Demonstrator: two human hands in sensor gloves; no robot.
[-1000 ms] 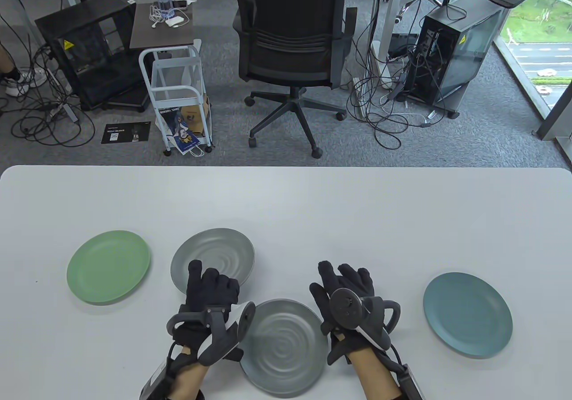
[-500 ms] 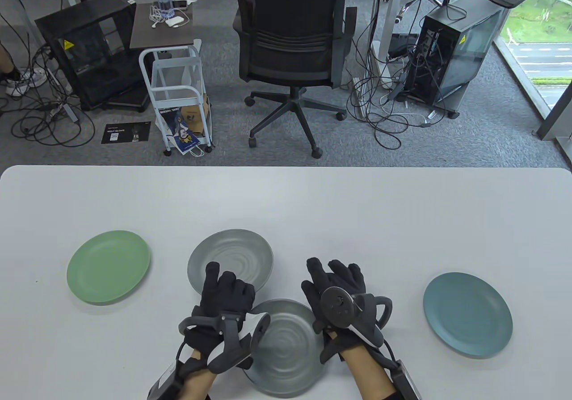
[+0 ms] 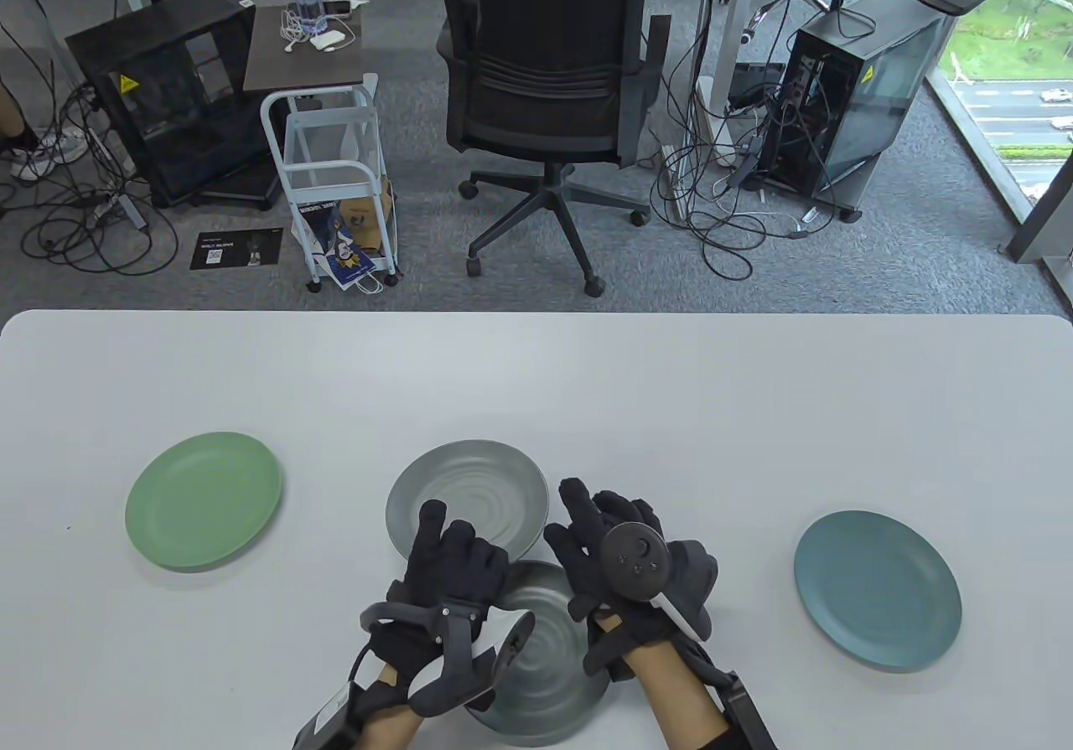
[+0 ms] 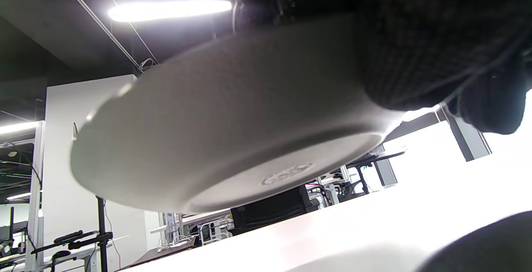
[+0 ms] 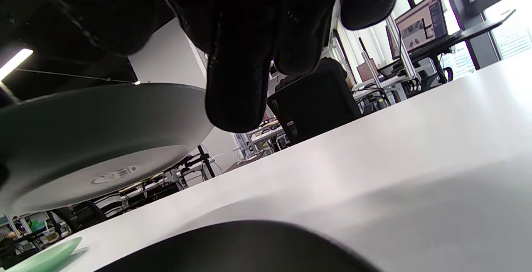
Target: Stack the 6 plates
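My left hand (image 3: pixel 453 553) grips the near rim of a grey plate (image 3: pixel 467 490) and holds it tilted in the air; the left wrist view shows its underside (image 4: pixel 216 114) above the table, with my fingers (image 4: pixel 415 56) on the rim. A second grey plate (image 3: pixel 549 666) lies flat near the front edge, partly under both hands. My right hand (image 3: pixel 603 532) hovers with spread fingers (image 5: pixel 237 89) over that plate's right side, beside the lifted plate (image 5: pixel 91 131), holding nothing. A green plate (image 3: pixel 203 500) lies at the left, a teal plate (image 3: pixel 877 589) at the right.
The white table (image 3: pixel 587 381) runs the full width of the view. A black office chair (image 3: pixel 545 71), a white cart (image 3: pixel 331 172) and computer towers stand on the floor beyond its far edge.
My left hand has carried the lifted grey plate to the right, toward the flat grey plate. My right hand has shifted left and slightly forward over the flat plate.
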